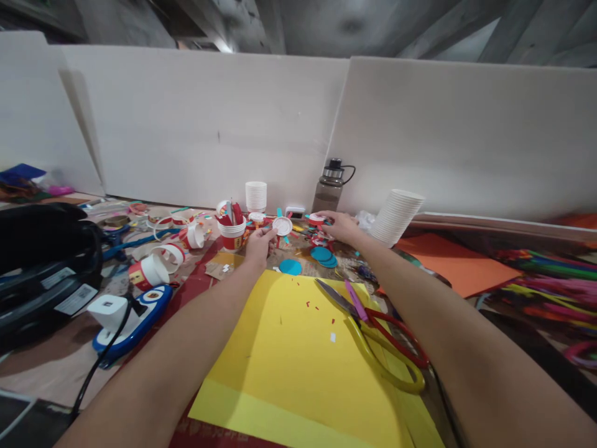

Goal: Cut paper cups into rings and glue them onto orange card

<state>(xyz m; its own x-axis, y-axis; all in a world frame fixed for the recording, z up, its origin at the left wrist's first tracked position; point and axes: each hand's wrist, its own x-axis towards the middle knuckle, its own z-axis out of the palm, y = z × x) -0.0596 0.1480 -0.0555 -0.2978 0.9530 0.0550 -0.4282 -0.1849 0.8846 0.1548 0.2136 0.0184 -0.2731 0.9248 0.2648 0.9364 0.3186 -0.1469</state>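
Observation:
Both my arms reach forward over the work surface. My left hand (260, 245) has its fingers closed at the edge of a small paper-cup craft (282, 226) with a round white top and coloured strips sticking out. To the right, my right hand (342, 228) pinches a similar red-and-white paper-cup piece (316, 219); its lower part is crowded by other red bits. Several blue paper circles (323, 256) lie between my hands, with another blue circle (290, 267) nearer me. Behind my left hand stands a paper cup (232, 235) full of red strips and tools.
Scissors (373, 330) and a purple strip lie on the yellow paper (289, 348). White cup stacks (398, 216) and a bottle (328, 190) stand by the white board. Cut cups (149, 272) and a blue-white power strip (135, 323) are at left; orange paper (457, 261) is at right.

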